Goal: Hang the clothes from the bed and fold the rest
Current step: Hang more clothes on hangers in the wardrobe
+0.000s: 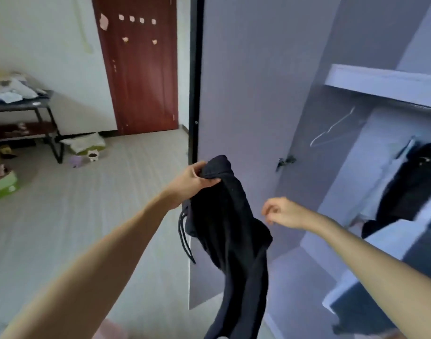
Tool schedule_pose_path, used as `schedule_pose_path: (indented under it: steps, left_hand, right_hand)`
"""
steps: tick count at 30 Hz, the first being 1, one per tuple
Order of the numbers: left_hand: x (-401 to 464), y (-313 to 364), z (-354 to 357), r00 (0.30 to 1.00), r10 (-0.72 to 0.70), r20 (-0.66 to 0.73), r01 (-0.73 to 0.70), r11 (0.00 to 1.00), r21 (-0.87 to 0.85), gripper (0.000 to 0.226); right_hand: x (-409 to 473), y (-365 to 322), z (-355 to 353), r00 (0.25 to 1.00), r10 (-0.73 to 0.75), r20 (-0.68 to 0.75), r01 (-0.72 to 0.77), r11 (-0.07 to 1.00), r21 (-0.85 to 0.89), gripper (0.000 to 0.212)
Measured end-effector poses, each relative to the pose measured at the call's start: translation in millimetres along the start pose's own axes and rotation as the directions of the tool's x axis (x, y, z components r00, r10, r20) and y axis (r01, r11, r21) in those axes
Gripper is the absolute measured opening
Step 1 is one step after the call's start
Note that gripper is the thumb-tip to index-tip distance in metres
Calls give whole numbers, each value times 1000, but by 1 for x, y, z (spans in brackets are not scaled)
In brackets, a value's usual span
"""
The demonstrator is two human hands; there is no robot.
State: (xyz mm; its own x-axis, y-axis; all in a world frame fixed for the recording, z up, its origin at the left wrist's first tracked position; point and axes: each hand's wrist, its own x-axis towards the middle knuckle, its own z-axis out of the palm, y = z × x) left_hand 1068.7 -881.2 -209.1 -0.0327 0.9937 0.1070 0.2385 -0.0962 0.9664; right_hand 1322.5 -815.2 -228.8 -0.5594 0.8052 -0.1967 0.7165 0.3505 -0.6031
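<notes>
At the far left, well away from the open wardrobe door (246, 99), stood the cluttered bench (21, 106), with a red-brown room door (141, 69) between the two. Our left hand (193, 178) was stretched out just left of the wardrobe door's lower edge, its fingers (209, 183) and thumb closed in a pinch on the top bunched edge of a black garment (229, 228). The garment hung down from that grip in front of the wardrobe door, limp and folded over on itself, with its dark drawstrings (184, 236) dangling on the left side below our wrist. Our right hand (283, 212) was in the air just right of the garment, not touching it as far as we could tell; its fingers were loosely curled inward, half closed, and it held nothing. Further right, inside the wardrobe beyond the door, an empty wire hanger (331, 129) hung under the shelf (380, 81), and dark clothing (415, 182) hung near the right edge, blurred.
</notes>
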Motion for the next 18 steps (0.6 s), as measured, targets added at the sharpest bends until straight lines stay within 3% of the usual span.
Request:
schedule_pose_path:
  steps: [2, 4, 8, 12, 15, 18]
  left_hand:
    - [18, 15, 31, 984, 89, 156, -127, 959, 252, 24]
    - [38, 24, 63, 951, 156, 267, -257, 878, 404, 23]
    - [68, 36, 98, 916, 252, 312, -377, 805, 458, 43]
    - [103, 49, 113, 887, 301, 349, -438, 785, 437, 51]
    - [132, 58, 122, 881, 311, 355, -451, 778, 437, 53]
    - [160, 62, 133, 871, 333, 361, -455, 826, 334, 46]
  right_hand:
    - [-7, 11, -13, 992, 10, -125, 2, 995, 100, 26]
    - [-17, 15, -32, 980, -5, -200, 57, 965, 255, 38]
    - [-28, 12, -54, 985, -32, -170, 123, 818, 562, 39]
    - [-24, 11, -69, 935, 32, -354, 151, 867, 475, 29]
    - [-7, 15, -82, 838, 92, -538, 157, 903, 399, 19]
    - [6, 21, -99, 705, 173, -688, 169, 901, 400, 16]
